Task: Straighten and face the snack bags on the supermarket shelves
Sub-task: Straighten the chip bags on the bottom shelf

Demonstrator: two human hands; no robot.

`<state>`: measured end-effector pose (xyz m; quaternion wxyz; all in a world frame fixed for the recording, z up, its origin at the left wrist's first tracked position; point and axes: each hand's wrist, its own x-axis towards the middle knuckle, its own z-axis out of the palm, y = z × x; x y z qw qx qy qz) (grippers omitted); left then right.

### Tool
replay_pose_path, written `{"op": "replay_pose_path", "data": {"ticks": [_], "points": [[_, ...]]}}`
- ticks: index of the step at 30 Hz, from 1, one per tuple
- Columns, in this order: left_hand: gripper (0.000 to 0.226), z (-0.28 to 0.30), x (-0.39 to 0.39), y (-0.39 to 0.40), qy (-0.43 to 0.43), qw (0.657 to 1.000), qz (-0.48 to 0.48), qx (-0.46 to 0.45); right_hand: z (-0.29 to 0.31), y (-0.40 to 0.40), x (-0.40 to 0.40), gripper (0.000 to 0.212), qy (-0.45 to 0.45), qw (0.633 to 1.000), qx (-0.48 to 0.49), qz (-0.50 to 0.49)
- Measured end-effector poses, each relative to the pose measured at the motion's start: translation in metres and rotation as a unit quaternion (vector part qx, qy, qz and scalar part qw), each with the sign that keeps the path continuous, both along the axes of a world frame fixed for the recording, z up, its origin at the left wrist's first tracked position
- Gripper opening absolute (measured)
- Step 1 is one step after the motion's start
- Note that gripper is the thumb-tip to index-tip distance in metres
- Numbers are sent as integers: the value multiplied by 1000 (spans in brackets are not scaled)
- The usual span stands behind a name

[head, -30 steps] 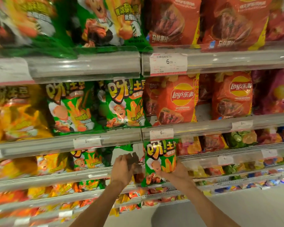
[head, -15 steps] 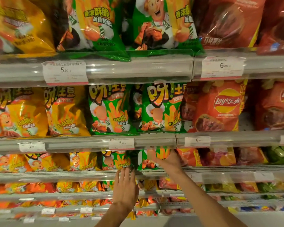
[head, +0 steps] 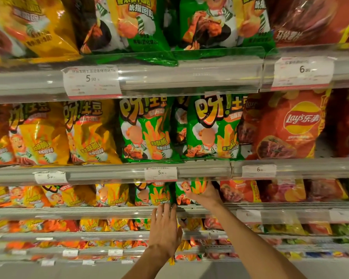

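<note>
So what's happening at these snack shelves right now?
A person is tidying bags of snacks. The right hand holds a green snack bag on the third shelf down, under the 5.90 price tag. The left hand is open, fingers straight, reaching up toward the shelf rail just below the neighbouring green bag. Yellow bags sit to the left, red ones to the right.

**Both arms reach up and forward**

The left hand (head: 165, 230) is raised with its back to the camera, fingers (head: 163, 213) straight and close together, pointing up. The right hand (head: 205, 195) reaches higher and farther, wrist bent, fingers curled forward. Both forearms are bare.
</note>
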<state>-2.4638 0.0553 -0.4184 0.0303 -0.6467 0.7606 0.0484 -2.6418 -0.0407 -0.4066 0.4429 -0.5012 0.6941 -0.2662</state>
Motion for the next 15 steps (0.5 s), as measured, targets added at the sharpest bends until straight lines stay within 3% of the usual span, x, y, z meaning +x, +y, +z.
{"op": "replay_pose_path", "data": {"ticks": [4, 8, 11, 15], "points": [[73, 2, -1, -4, -1, 1000, 4, 15, -1, 6, -1, 83, 9, 1000, 4, 6], [72, 4, 0, -4, 9, 1000, 5, 21, 2, 15, -3, 104, 57, 998, 13, 11], [70, 6, 1, -3, 14, 1000, 1, 5, 3, 27, -5, 95, 65, 997, -33, -5], [66, 6, 0, -2, 29, 999, 14, -21, 0, 46, -18, 82, -10, 997, -67, -40]]}}
